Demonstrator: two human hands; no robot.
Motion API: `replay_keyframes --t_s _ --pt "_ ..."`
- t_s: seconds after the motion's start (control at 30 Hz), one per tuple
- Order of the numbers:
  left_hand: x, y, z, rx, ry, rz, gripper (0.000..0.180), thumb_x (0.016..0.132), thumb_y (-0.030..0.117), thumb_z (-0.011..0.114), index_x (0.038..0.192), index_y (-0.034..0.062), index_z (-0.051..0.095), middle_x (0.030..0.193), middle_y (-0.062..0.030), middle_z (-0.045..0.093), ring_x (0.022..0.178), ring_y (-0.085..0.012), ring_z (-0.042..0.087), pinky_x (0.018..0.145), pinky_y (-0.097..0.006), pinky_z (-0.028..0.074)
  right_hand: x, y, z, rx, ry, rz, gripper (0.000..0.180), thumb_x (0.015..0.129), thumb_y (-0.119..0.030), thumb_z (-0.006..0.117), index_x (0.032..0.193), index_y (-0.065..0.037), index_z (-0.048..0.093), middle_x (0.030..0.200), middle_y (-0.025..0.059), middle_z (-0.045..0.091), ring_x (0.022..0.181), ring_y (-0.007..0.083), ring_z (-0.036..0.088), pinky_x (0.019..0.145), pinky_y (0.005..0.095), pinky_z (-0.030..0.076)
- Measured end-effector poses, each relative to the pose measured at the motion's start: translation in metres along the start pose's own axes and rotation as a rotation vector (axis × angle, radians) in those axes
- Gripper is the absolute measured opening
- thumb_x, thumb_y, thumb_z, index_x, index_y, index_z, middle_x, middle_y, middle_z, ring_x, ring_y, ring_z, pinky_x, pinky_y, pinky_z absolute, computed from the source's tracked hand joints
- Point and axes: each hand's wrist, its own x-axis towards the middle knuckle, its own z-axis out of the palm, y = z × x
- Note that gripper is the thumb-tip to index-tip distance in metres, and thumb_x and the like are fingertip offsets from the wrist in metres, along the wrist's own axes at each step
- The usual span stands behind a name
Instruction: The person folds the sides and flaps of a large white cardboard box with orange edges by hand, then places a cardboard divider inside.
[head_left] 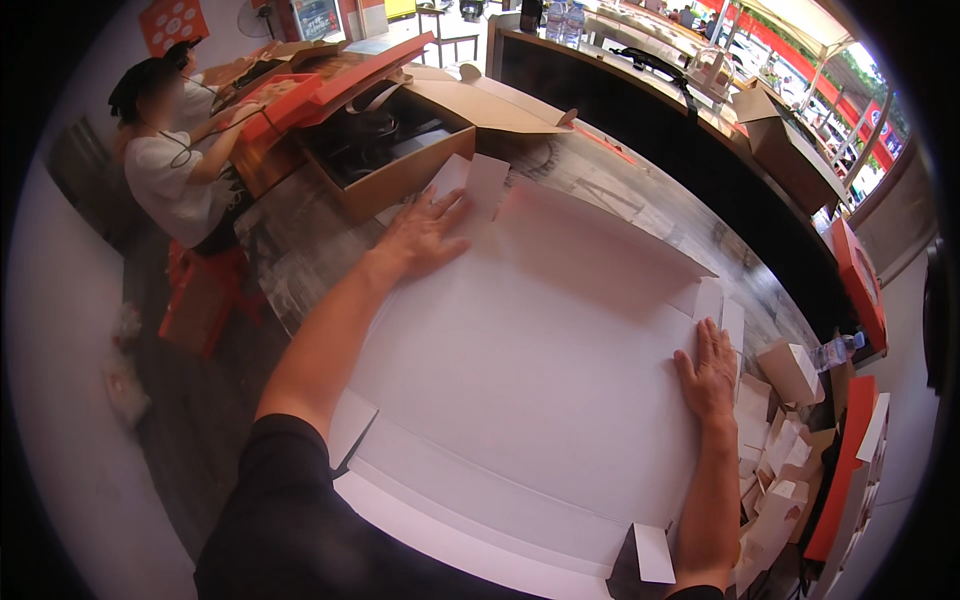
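Note:
A large white cardboard box blank (530, 370) lies spread out in front of me, its inner face up. Along its far edge a long flap (610, 235) stands partly raised. My left hand (425, 235) rests with fingers spread at the far left corner, beside a small corner flap (487, 185). At the right edge my right hand (708, 370) lies flat near another small flap (710, 298), fingers stretched out. A small tab (655, 553) sticks up at the near right corner. Neither hand grips anything.
An open brown carton (410, 165) with dark contents stands beyond my left hand. Further left a co-worker (170, 160) handles a red box (285, 105). Several small white cartons (785, 450) are piled at right, near a plastic bottle (838, 350). A dark counter (640, 125) runs behind.

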Motion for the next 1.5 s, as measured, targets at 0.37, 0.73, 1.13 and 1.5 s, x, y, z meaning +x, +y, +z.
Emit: replay_keyframes --t_s 0.37,0.73,1.13,1.5 --pt "0.02 0.024 0.007 -0.046 -0.066 -0.192 0.076 0.104 0.07 0.04 0.165 0.0237 0.037 0.174 -0.0066 0.027 0.162 -0.0344 0.016 0.128 -0.064 0.011 -0.001 0.003 0.001 0.009 0.02 -0.021 0.077 0.101 -0.052 0.061 0.162 -0.011 0.04 0.171 0.0087 0.036 0.159 0.0347 0.027 0.13 0.0508 0.017" --pt "0.023 0.018 0.017 -0.07 -0.07 -0.161 0.08 0.104 0.071 0.037 0.167 0.0213 0.033 0.176 -0.0074 0.023 0.163 -0.0338 0.011 0.13 -0.06 0.005 -0.002 0.001 0.001 -0.026 -0.023 0.002 0.078 0.103 -0.057 0.054 0.164 -0.011 0.037 0.173 0.0098 0.031 0.161 0.0331 0.023 0.131 0.0502 0.014" --pt "0.023 0.016 0.017 -0.059 -0.048 -0.128 0.081 0.104 0.069 0.04 0.167 0.0194 0.032 0.175 -0.0094 0.023 0.163 -0.0363 0.012 0.129 -0.062 0.005 0.0 0.008 0.004 -0.001 -0.036 0.015 0.073 0.107 -0.053 0.05 0.165 -0.011 0.036 0.174 0.0071 0.03 0.161 0.0308 0.022 0.132 0.0488 0.012" --pt "0.022 0.016 0.014 -0.081 -0.029 -0.134 0.081 0.103 0.07 0.041 0.167 0.0198 0.033 0.174 -0.0105 0.026 0.163 -0.0345 0.014 0.129 -0.062 0.006 -0.001 0.003 0.003 0.017 0.005 0.012 0.076 0.104 -0.054 0.054 0.163 -0.009 0.038 0.173 0.0101 0.031 0.161 0.0315 0.022 0.131 0.0491 0.013"
